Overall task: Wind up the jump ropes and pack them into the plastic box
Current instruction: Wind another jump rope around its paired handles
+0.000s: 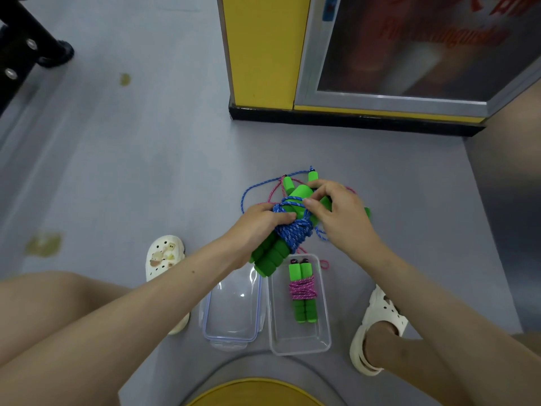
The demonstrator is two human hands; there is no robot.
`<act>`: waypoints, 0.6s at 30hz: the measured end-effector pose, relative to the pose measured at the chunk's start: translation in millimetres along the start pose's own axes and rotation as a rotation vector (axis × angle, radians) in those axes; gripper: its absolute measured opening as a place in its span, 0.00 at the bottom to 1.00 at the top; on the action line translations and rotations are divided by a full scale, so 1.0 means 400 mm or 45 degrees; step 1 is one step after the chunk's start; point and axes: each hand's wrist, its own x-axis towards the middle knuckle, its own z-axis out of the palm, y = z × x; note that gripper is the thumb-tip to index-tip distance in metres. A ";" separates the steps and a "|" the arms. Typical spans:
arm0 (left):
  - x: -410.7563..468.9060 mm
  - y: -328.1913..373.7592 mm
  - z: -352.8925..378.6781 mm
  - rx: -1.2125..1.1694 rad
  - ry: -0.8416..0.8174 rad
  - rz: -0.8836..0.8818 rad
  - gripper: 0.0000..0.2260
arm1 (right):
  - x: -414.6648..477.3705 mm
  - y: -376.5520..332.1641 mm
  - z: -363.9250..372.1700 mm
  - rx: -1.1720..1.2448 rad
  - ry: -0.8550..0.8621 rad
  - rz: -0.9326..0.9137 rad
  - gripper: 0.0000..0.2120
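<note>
A blue jump rope (289,230) with green foam handles is held above the floor, its cord wound thickly round the paired handles. My left hand (260,221) grips the bundle from the left. My right hand (333,212) pinches the blue cord at the top of the winding. Behind them, loose blue and pink ropes (263,186) with more green handles lie tangled on the floor. A wound pink jump rope (303,290) lies inside the clear plastic box (298,344). The box's clear lid (231,332) rests on the floor to its left.
I sit with knees apart, a white clog (164,256) on the left and another (377,326) on the right of the box. A yellow cabinet with a black base (263,68) stands ahead. A yellow-topped round seat edge (254,391) is below.
</note>
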 end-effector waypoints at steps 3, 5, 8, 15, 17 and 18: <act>0.002 0.004 -0.004 0.020 -0.002 0.016 0.04 | -0.001 -0.003 -0.006 0.001 0.002 -0.037 0.09; 0.005 0.004 -0.006 0.006 -0.001 0.040 0.05 | -0.001 0.000 -0.001 -0.065 -0.010 -0.135 0.07; 0.003 0.004 0.001 -0.126 0.016 0.013 0.10 | 0.006 -0.003 -0.003 0.059 0.009 -0.089 0.12; -0.003 0.008 0.020 -0.201 0.039 -0.036 0.15 | 0.004 -0.005 0.034 0.953 -0.086 0.530 0.37; -0.005 0.002 0.031 -0.249 0.072 -0.053 0.17 | 0.003 -0.001 0.045 1.146 -0.016 0.573 0.32; -0.004 0.000 0.035 -0.281 0.105 -0.054 0.17 | -0.002 -0.001 0.046 1.248 -0.007 0.594 0.32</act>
